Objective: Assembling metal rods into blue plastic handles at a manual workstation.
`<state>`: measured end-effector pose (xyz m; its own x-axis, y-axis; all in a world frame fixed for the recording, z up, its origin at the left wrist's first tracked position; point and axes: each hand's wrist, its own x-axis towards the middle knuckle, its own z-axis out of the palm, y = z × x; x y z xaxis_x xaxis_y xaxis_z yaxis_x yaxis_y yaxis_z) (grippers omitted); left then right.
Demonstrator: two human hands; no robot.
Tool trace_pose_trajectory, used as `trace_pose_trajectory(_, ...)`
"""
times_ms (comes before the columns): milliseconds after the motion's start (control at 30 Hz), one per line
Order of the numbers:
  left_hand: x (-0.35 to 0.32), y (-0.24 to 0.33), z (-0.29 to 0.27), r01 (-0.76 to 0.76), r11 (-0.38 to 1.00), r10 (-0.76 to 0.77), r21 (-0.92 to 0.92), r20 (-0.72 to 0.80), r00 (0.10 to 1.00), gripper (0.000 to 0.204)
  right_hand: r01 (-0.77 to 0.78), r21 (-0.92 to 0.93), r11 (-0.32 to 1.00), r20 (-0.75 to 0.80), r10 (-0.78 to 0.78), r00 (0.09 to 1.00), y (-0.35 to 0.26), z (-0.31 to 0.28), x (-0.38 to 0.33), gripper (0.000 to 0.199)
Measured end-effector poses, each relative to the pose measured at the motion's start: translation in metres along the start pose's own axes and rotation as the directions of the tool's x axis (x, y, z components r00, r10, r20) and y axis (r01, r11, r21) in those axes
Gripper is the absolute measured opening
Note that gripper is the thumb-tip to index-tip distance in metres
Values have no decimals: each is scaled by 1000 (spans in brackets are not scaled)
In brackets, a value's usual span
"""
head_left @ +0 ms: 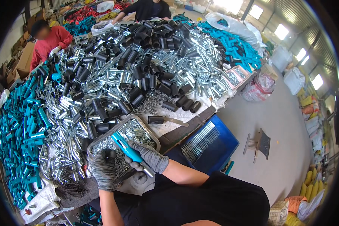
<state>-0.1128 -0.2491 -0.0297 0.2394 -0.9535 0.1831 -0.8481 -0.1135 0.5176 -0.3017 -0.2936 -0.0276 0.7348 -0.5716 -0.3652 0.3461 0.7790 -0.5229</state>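
Observation:
My right hand (151,157), in a grey striped glove, is wrapped round a teal tubular tool handle (125,146) with a slot in its side. A shiny metal tube sticks out of its lower end. The handle is tilted above a grey tray (157,140) of small screws and pins. At the tray's left edge is my left hand (104,169), gloved alike, its fingers curled together. Whatever those fingers hold, if anything, is hidden.
A big heap of metal tubes (113,81) and black sleeves (137,98) covers the table. Teal handles (22,128) pile up at left. A blue crate (224,137) with metal rods stands at right. Two people, one in a red top (49,41), are across the table.

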Motion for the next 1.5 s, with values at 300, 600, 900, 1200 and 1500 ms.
trace_pose_trajectory(300,-15,6,-11,309,453,-243,-836,218,945,21,-137,150,979,93,124,988,11,2,4,44)
trace_pose_trajectory(600,-14,41,-26,348,-41,6,-937,348,938,16,-108,5,994,91,107,990,-4,14,-7,65)
trace_pose_trajectory(900,-18,47,-4,337,-136,6,-931,340,940,35,-197,325,925,382,62,922,8,30,-13,57)
trace_pose_trajectory(1200,-3,54,-28,60,759,-44,-648,40,998,37,114,116,987,74,-123,990,-5,34,-9,66)
trace_pose_trajectory(1500,-22,90,-11,346,645,58,-681,495,867,75,532,-136,836,-28,-540,841,-27,28,-1,47)
